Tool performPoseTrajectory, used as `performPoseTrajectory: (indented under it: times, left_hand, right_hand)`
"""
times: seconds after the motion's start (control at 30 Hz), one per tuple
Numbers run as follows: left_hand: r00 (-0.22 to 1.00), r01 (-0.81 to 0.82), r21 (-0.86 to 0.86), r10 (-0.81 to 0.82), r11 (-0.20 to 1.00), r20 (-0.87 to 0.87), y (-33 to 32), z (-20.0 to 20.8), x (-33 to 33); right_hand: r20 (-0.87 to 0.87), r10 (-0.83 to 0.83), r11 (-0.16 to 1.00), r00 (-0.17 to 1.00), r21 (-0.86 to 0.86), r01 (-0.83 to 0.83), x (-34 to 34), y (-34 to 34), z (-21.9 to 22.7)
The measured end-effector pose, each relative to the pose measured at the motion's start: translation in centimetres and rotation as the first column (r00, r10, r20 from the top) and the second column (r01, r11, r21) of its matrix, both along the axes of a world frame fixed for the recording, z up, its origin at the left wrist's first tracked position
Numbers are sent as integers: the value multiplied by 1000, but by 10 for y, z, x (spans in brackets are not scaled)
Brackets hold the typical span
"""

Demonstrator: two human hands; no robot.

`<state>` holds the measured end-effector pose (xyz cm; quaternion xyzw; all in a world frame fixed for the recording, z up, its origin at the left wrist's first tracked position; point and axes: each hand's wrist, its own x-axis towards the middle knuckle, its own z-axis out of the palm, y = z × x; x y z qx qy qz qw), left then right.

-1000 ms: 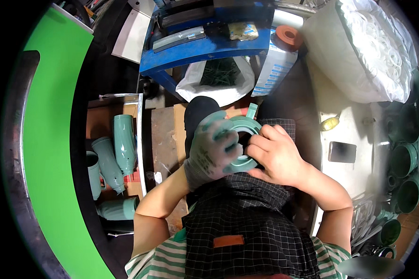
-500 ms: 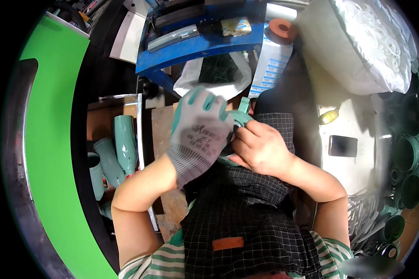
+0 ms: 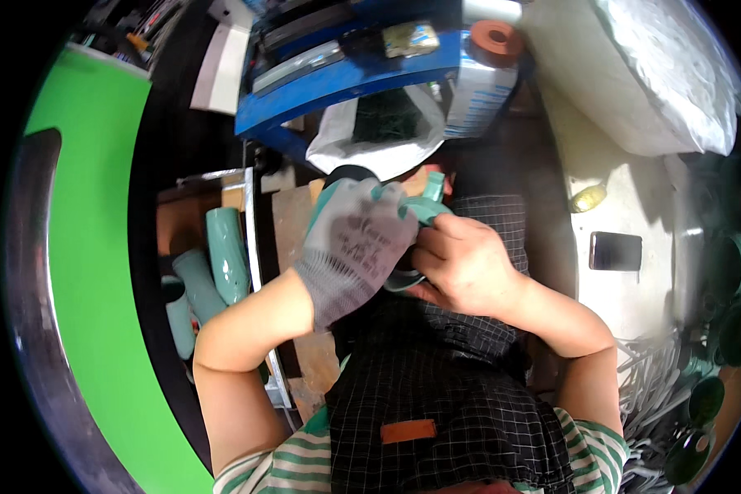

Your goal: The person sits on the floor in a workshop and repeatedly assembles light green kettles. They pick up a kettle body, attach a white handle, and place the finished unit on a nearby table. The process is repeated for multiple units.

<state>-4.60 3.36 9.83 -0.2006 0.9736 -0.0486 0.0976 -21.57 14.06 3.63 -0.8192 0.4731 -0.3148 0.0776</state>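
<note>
My left hand (image 3: 356, 243) wears a grey knit glove with green coating. Its fingers curl over a teal plastic part (image 3: 426, 207) in front of my apron. The part has a curved band and a short tab standing up at its far side. A thin teal rim (image 3: 404, 285) shows lower down, between the hands; whether it belongs to the same part I cannot tell. My bare right hand (image 3: 463, 265) pinches the part's near right side, thumb below and fingers bent. Past the left knuckles a dark rounded thing (image 3: 351, 174) shows, its kind unclear.
Teal plastic tubes (image 3: 226, 251) lie in a metal-framed box at left, beside a green surface (image 3: 99, 272). Ahead are a white sack (image 3: 329, 148) and a blue metal bench (image 3: 362, 78). At right, a phone (image 3: 616, 251) lies on a pale surface below a large white bag (image 3: 626, 90).
My left hand has lowered slightly, its fingers closer on the teal part, and the dark rounded thing now shows beyond it. My right hand keeps its pinch. The view has shifted a little.
</note>
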Motion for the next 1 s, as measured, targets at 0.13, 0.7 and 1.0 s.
performPoseTrajectory:
  times: [0.13, 0.7, 1.0]
  left_hand:
    - [971, 14, 153, 23, 988, -236, -18, 3, -5]
    - [680, 130, 12, -81, 991, -729, -166, -156, -246]
    - [632, 160, -29, -125, 987, -765, -162, -165, -247]
  right_hand:
    - [456, 8, 999, 890, 26, -22, -26, -12, -23]
    - [875, -393, 843, -281, 465, 269, -196, -167, -183]
    - [858, -419, 854, -297, 483, 191, -185, -150, -167]
